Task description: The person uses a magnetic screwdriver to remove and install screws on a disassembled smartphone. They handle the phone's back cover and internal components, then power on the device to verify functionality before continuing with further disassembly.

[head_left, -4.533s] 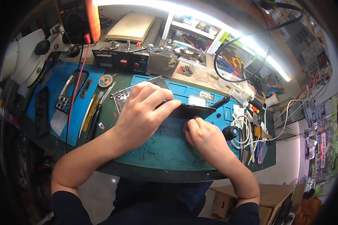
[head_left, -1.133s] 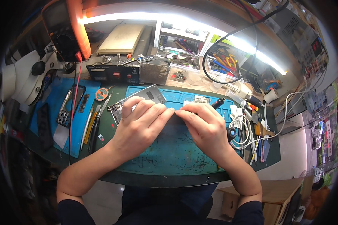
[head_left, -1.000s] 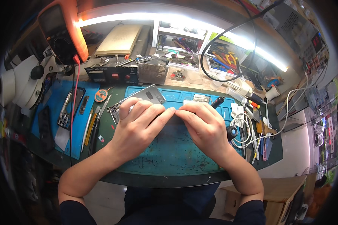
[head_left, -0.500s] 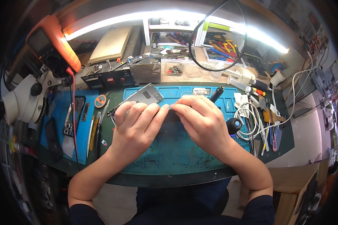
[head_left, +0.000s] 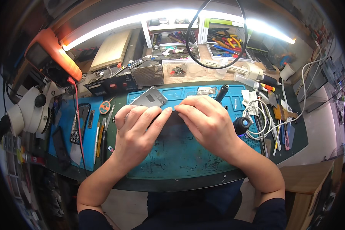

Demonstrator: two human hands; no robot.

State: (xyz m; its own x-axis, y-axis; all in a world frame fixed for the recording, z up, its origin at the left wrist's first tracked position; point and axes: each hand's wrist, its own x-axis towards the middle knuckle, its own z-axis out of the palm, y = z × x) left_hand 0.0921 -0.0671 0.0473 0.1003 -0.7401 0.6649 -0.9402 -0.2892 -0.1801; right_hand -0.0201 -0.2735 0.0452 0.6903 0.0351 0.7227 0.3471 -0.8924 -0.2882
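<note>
Over the blue work mat [head_left: 161, 161], both hands are raised with their fingertips almost meeting. My left hand [head_left: 136, 134] is closed, its thumb and index finger pressed together. Opposite it, my right hand [head_left: 209, 122] makes a similar pinch. Something tiny and pale may show between the fingertips, but it is too small to name. A dark smudge lies below them; whether it is a shadow or a thin sheet I cannot make out. Behind my left fingers a grey phone back [head_left: 151, 97] rests at a slant on the mat, partly hidden.
Left stand an orange multimeter [head_left: 53, 55], a white microscope [head_left: 28, 111] and a second blue mat with phone parts. A black screwdriver [head_left: 222, 93], a round dark bottle [head_left: 242, 125] and a coiled white cable [head_left: 253, 134] sit right. A black cable loop [head_left: 188, 42] hangs ahead.
The whole view has shifted slightly. Both hands keep their pinch near the same spot, with only small finger movement.
</note>
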